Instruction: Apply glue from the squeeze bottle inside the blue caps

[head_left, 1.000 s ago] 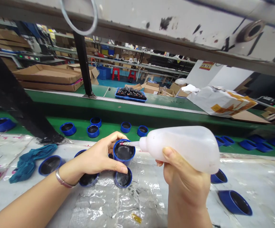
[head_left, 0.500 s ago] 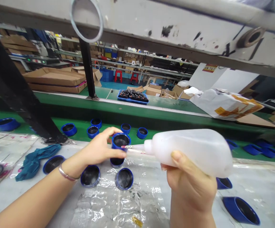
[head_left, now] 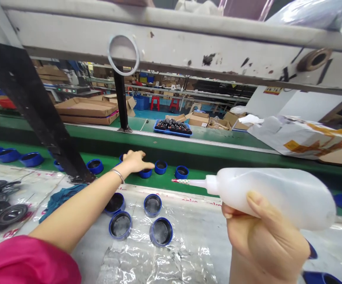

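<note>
Left hand [head_left: 134, 161]: held open, fingers spread just over a blue cap [head_left: 145, 173] on the green belt [head_left: 165, 186].
Right hand [head_left: 265, 244]: clamped on a plastic squeeze bottle [head_left: 277, 197], nozzle [head_left: 188, 182] held clear of the caps.

Nothing legible, wall sign [head_left: 272, 90] and red sheet print [head_left: 200, 202] both blurred.

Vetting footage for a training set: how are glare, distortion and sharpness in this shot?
In the head view, the clear crinkled plastic sheet throws bright glare; the pale painted overhead beam bows from the wide lens; the translucent white plastic squeeze bottle in the right hand looks sharp; distant shelving is too small for detail.
</note>
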A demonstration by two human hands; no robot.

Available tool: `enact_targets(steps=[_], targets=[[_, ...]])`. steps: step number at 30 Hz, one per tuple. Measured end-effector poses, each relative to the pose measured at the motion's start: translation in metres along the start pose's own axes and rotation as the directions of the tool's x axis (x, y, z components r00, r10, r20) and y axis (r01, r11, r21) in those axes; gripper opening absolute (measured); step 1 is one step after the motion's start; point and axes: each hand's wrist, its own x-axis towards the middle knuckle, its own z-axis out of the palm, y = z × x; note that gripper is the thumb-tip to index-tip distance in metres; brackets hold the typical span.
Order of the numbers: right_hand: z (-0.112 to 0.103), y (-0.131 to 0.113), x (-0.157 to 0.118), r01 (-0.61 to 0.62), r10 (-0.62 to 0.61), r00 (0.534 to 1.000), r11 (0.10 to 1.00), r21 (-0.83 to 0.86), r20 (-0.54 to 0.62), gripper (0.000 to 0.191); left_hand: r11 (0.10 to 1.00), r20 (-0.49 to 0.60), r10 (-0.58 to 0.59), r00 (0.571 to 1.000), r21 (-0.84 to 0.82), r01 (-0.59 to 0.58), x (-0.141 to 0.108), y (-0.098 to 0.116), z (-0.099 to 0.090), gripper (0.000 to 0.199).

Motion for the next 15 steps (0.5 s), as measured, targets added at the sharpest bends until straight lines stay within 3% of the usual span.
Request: enact_targets(steps=[4,8,11,15], targets=[[0.0,0.001,0.0,0.012,-0.012,1.0,1.0,-0.005,0.018,0.02,0.97,-0.065,-0.212,0.975,0.106,0.218,0.021,-0.006,-0.031,0.038],[-0.001,0.004,-0.002,0.007,-0.007,1.0,1.0,-0.01,0.008,0.025,0.949,-0.107,-0.277,0.955,0.124,0.289,0.022,-0.005,-0.048,0.038],[-0.002,0.008,-0.003,0.001,-0.001,1.0,1.0,-0.015,0.021,0.032,0.97,-0.113,-0.221,0.969,0.076,0.23,0.004,0.003,-0.051,0.044],[-0.001,0.015,-0.005,0.026,-0.023,0.998,0.998,-0.05,0.066,0.035,0.996,0.0,0.014,1.0,-0.09,-0.014,-0.053,0.021,-0.045,0.052]])
